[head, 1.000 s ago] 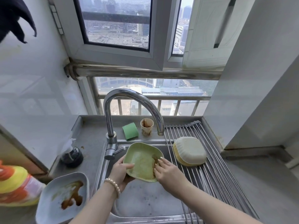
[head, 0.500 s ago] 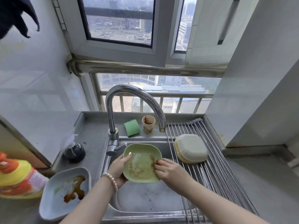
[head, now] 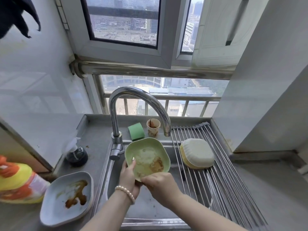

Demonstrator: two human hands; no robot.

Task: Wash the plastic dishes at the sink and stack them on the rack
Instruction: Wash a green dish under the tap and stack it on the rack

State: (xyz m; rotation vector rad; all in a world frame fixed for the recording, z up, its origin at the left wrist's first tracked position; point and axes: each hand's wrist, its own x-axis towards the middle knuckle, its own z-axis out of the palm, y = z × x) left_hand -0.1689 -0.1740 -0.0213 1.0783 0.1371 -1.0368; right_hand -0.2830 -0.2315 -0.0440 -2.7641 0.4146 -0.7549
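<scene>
Green dish (head: 147,157) between both hands' fingers (head: 131,164).

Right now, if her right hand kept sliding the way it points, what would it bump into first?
Probably the left hand: the right hand points leftward at the green dish's near rim, where the left grips it. Depth is uncertain.

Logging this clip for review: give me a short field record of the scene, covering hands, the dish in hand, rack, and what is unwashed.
left hand: grips green dish's left rim
right hand: on the dish's near edge, fingers hidden
green dish: over sink, brown residue inside
rack: white and yellow dishes stacked upside down
blue dish: on counter, sauce-stained
faucet: no water visible
</scene>
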